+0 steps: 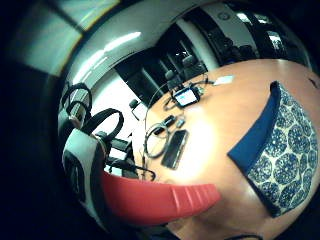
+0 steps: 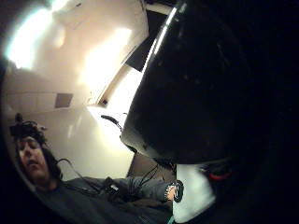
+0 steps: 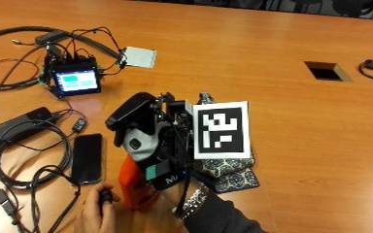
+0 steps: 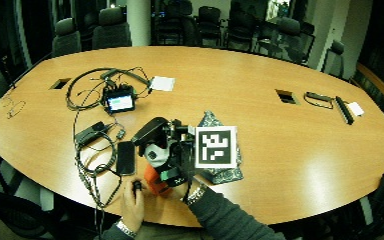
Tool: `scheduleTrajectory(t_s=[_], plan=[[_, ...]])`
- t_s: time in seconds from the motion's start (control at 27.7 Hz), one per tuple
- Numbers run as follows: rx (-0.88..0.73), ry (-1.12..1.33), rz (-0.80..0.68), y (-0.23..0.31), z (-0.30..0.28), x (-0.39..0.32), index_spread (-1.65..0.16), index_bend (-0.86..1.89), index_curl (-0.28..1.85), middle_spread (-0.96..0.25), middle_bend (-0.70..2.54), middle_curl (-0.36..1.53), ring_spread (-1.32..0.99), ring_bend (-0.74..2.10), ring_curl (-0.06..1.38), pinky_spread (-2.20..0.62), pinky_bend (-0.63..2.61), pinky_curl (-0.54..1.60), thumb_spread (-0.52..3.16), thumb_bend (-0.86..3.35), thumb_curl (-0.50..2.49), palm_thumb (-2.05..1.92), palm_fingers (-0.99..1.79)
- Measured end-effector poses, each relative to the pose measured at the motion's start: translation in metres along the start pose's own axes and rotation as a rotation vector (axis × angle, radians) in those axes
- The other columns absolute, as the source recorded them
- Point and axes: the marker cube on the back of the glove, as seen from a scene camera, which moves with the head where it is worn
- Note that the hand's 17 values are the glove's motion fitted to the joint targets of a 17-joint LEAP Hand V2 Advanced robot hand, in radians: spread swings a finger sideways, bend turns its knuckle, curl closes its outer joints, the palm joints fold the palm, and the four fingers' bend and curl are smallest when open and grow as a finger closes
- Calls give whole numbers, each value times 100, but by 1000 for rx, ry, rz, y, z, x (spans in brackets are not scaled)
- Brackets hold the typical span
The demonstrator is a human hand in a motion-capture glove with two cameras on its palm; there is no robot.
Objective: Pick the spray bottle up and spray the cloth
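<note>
In the outside view my gloved right hand (image 3: 167, 167) grips the spray bottle (image 3: 135, 189) round its neck, near the table's front edge. The bottle has an orange-red body, a grey-white collar and a black spray head (image 3: 131, 116) that points left. Whether its base touches the table I cannot tell. The folded blue patterned cloth (image 3: 235, 177) lies flat on the table just right of the hand, partly hidden behind it. The little finger side palm view shows the cloth (image 1: 285, 155) and a red ridged part of the bottle (image 1: 160, 200). Up close, the black spray head (image 2: 196, 93) fills the thumb side palm view.
A bare left hand (image 3: 96, 213) rests at the front edge, holding a small black object. Left of the bottle lie a black phone (image 3: 87, 158), cable loops (image 3: 18, 145) and a small lit screen (image 3: 76, 80). A white card (image 3: 139, 57) and a table cutout (image 3: 327, 71) sit farther back.
</note>
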Motion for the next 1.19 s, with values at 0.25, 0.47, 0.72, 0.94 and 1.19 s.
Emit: scheduleTrajectory(t_s=[0.25, 0.47, 0.72, 0.94, 1.19], plan=[[25, -29, 39, 5, -5, 4, -28, 21, 61, -21, 58, 52, -21, 71, 47, -31, 55, 45, 53, -3, 79, 93, 138], [59, 0, 78, 9, -6, 2, -28, 21, 61, -21, 58, 52, -21, 71, 47, -32, 55, 45, 53, -3, 79, 93, 138], [102, -18, 93, 5, -7, -5, -28, 21, 61, -22, 58, 52, -22, 71, 47, -32, 55, 44, 52, -3, 79, 93, 138], [88, -8, 108, 14, -6, 2, -28, 21, 61, -22, 58, 52, -22, 71, 47, -32, 55, 45, 52, -3, 79, 93, 138], [55, -29, 209, 30, 8, 10, -28, 21, 62, -22, 56, 52, -22, 72, 48, -31, 55, 45, 52, -3, 79, 93, 137]])
